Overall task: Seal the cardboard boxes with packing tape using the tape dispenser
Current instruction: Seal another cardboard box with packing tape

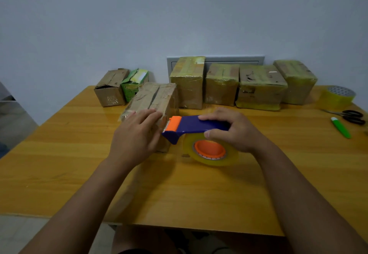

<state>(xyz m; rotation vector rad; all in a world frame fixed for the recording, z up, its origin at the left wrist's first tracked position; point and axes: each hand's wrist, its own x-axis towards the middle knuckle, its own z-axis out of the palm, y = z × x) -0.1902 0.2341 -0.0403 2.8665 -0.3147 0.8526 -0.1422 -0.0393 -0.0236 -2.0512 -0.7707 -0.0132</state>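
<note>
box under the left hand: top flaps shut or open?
Shut. The box has both top flaps folded flat, meeting at a dark centre seam. The left hand rests on its near end; whether tape already covers the seam, cannot tell.

near face of cardboard box (pixel 153 102): hidden behind left hand (pixel 137 134) | tape roll (pixel 211 152): upper part covered by right hand (pixel 235 130) | print on green carton (pixel 132 86): too small to read | scissors (pixel 350 115): tips blurred

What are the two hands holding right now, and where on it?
The right hand grips the tape dispenser by its blue body, above the tape roll. The left hand lies flat on the cardboard box, fingers straight.
</note>
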